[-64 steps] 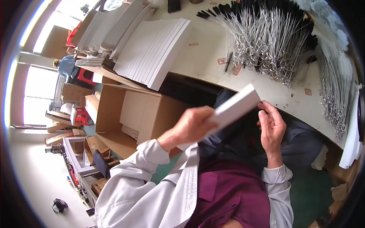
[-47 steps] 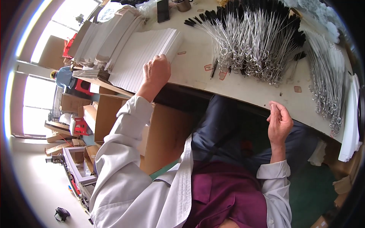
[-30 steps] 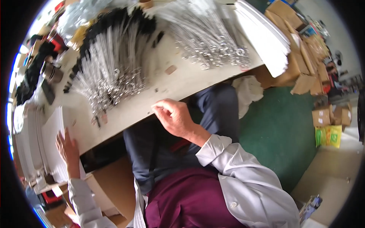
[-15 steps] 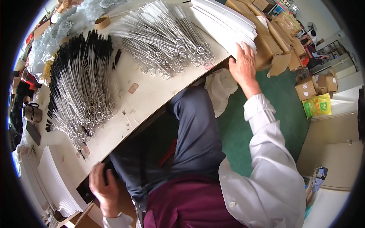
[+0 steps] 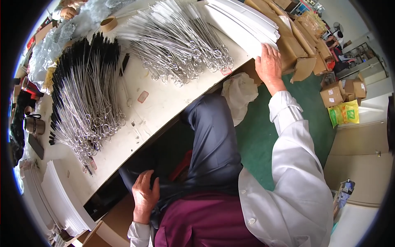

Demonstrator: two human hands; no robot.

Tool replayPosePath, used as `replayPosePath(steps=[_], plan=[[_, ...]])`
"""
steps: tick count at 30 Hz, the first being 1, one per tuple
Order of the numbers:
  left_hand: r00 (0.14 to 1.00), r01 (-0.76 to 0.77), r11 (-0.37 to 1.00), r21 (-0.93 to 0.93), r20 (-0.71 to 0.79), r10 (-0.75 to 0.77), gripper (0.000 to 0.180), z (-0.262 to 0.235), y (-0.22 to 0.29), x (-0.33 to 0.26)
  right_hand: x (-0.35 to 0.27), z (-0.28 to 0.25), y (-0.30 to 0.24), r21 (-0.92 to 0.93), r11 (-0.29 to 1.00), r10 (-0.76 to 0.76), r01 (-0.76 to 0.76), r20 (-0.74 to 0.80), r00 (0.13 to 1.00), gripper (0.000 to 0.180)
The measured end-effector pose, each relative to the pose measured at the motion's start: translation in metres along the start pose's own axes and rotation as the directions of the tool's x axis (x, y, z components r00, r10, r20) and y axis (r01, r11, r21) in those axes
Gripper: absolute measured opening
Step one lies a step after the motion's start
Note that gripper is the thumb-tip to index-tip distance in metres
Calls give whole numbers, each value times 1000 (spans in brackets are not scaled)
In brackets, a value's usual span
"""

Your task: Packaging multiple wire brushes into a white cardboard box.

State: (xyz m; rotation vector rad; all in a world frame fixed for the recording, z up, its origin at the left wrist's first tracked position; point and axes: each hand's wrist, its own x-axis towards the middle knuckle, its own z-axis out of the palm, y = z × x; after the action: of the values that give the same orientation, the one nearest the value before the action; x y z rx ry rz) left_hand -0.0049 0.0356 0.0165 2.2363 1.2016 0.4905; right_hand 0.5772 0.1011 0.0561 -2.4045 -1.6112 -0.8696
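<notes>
My right hand point(image 5: 270, 66) is at the near end of a stack of long white sheets point(image 5: 240, 24) at the table's upper right; its outstretched fingers touch the edge, and no sheet is visibly gripped. My left hand point(image 5: 145, 192) hovers over my lap, open and holding nothing, thumb apart from the fingers. Wire brushes with ringed ends lie on the white table point(image 5: 119, 154) in two piles. The left pile has black-bristled brushes point(image 5: 88, 90); the one in the middle has white-bristled brushes point(image 5: 177, 41).
Another white stack point(image 5: 66, 197) lies at the lower left, near a metal cup point(image 5: 34, 124). A tape roll point(image 5: 108, 24) stands behind the brushes. Cardboard boxes point(image 5: 288, 45) crowd the right side. A white plastic bag point(image 5: 240, 96) hangs by the table edge. Another person's hand point(image 5: 68, 12) shows far left.
My left hand has moved right, from beside the table edge to over my lap. My right hand has shifted slightly right along the end of the white stack.
</notes>
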Motion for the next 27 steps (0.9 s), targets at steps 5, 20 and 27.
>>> replayPosePath(steps=[5,20,27], plan=[[999,16,1000,-26,50,-14,31,9,-1,-3,-2,-6,-8,-4,999,-46,46,21,999,61],[996,48,996,-74,80,-42,28,17,-4,-10,5,-21,6,71,997,20,-14,-86,996,55],[981,-153,984,-88,-131,141,17,-10,18,5,0,-100,-74,800,600,103,-22,-50,993,57]])
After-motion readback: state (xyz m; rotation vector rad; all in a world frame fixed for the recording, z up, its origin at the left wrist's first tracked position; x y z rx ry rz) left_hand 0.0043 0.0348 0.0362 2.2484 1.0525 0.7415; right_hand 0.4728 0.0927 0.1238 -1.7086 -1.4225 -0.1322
